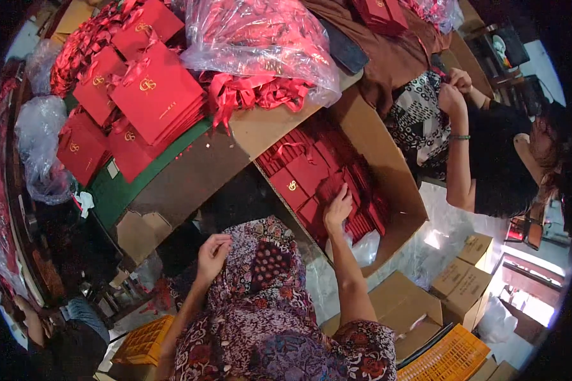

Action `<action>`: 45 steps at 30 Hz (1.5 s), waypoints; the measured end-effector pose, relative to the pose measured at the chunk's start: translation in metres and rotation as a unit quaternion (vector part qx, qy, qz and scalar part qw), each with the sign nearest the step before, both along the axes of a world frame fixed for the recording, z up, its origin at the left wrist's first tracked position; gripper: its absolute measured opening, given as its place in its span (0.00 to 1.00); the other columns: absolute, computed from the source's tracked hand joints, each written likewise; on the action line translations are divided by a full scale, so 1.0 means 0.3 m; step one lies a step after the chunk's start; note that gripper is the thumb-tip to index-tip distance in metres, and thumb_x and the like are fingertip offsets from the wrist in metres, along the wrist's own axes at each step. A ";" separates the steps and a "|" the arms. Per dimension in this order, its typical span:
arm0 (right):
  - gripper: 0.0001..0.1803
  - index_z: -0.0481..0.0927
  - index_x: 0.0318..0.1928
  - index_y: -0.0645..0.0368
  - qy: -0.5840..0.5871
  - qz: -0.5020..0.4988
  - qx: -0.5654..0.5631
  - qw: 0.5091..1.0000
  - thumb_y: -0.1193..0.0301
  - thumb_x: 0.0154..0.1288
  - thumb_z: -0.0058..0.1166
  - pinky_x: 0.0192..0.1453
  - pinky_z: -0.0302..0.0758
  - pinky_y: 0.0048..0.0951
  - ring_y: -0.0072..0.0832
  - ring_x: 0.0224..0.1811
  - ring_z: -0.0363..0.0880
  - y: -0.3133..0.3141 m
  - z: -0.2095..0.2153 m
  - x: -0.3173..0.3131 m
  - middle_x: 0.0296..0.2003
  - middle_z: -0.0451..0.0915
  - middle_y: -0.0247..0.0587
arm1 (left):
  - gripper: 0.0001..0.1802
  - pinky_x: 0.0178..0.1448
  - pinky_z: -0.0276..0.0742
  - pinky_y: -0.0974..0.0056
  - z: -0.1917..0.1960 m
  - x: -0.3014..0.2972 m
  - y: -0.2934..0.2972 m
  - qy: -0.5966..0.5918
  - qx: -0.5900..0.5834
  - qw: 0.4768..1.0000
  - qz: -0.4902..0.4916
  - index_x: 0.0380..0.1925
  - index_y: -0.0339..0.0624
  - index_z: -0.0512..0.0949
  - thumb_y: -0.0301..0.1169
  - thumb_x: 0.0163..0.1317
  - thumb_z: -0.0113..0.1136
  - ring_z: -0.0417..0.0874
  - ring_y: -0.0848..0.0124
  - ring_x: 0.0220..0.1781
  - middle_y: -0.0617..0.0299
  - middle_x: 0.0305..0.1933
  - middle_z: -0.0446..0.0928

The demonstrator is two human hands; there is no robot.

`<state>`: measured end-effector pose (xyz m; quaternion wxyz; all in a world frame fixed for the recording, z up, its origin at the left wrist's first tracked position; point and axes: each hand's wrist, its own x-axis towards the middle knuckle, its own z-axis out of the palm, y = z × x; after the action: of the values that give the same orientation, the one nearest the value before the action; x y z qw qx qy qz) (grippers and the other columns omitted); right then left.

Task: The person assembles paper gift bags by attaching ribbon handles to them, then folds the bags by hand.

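Observation:
My right hand reaches into a large cardboard box and rests on the red paper bags packed inside. Its fingers are stretched out over the bags, with no grip on one showing. Above my lap, my left hand is held with loosely bent fingers and nothing visible in it. On the table, stacks of red gift bags with gold print and ribbon handles lie beyond my left hand. A clear plastic sack full of red ribbon-handled pieces sits beside these stacks.
At the right, another person's hands work near a patterned cloth. Closed cartons and an orange crate stand at lower right. A second orange crate is at lower left. The table edge runs before me.

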<state>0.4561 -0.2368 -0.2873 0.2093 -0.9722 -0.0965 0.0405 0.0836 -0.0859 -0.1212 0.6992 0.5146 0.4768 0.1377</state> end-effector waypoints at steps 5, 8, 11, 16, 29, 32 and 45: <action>0.30 0.71 0.56 0.59 -0.137 0.184 -0.164 0.959 0.74 0.48 0.59 0.51 0.73 0.47 0.51 0.51 0.75 -0.011 0.042 -0.039 0.49 0.76 0.53 | 0.10 0.53 0.78 0.68 0.023 -0.009 0.014 0.022 -0.004 1.000 0.002 0.49 0.34 0.76 0.22 0.70 0.54 0.82 0.73 0.47 0.58 0.45 0.81; 0.30 0.71 0.55 0.59 -0.120 0.191 -0.187 0.956 0.74 0.47 0.59 0.48 0.73 0.47 0.48 0.49 0.76 -0.038 0.082 -0.009 0.45 0.77 0.49 | 0.10 0.53 0.77 0.68 0.009 -0.008 0.006 0.020 -0.009 1.000 0.000 0.49 0.35 0.76 0.23 0.69 0.54 0.81 0.74 0.47 0.58 0.45 0.81; 0.29 0.72 0.56 0.57 -0.089 0.219 -0.129 0.963 0.75 0.49 0.57 0.47 0.73 0.46 0.49 0.47 0.76 -0.065 0.168 -0.064 0.42 0.77 0.49 | 0.10 0.53 0.78 0.69 -0.010 -0.019 -0.004 -0.006 0.024 1.000 0.007 0.49 0.35 0.76 0.22 0.69 0.55 0.81 0.74 0.48 0.59 0.44 0.81; 0.27 0.73 0.58 0.60 0.068 0.128 0.063 0.988 0.76 0.54 0.53 0.54 0.75 0.46 0.53 0.49 0.80 -0.097 0.321 -0.094 0.46 0.81 0.58 | 0.09 0.50 0.78 0.70 -0.024 -0.034 0.000 -0.011 0.018 1.000 0.004 0.47 0.35 0.77 0.23 0.68 0.57 0.81 0.76 0.46 0.61 0.43 0.81; 0.18 0.74 0.55 0.64 0.183 0.256 0.363 0.877 0.76 0.65 0.58 0.57 0.72 0.28 0.26 0.50 0.77 -0.041 0.890 -0.183 0.47 0.81 0.38 | 0.10 0.49 0.78 0.69 0.110 0.021 0.080 -0.107 0.074 0.991 -0.036 0.48 0.35 0.76 0.23 0.68 0.56 0.81 0.76 0.47 0.61 0.44 0.81; 0.22 0.72 0.57 0.65 0.132 0.325 0.375 0.858 0.80 0.63 0.60 0.56 0.73 0.28 0.25 0.50 0.78 0.054 0.948 -0.278 0.47 0.81 0.38 | 0.20 0.52 0.79 0.66 0.277 0.059 0.157 -0.106 0.147 0.982 -0.043 0.55 0.37 0.74 0.26 0.64 0.64 0.81 0.71 0.50 0.57 0.51 0.79; 0.27 0.71 0.60 0.65 0.434 0.543 0.400 0.597 0.85 0.59 0.62 0.65 0.70 0.29 0.26 0.58 0.74 0.713 0.907 -0.731 0.54 0.76 0.38 | 0.50 0.65 0.74 0.58 0.342 -0.259 0.432 -0.264 0.289 0.909 0.141 0.69 0.44 0.60 0.20 0.46 0.78 0.73 0.69 0.63 0.60 0.62 0.71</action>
<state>0.2368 -0.0229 -0.0152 0.5339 -0.4271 -0.5105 0.5215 0.0058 0.0437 -0.0187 0.5939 0.5664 0.2814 0.4973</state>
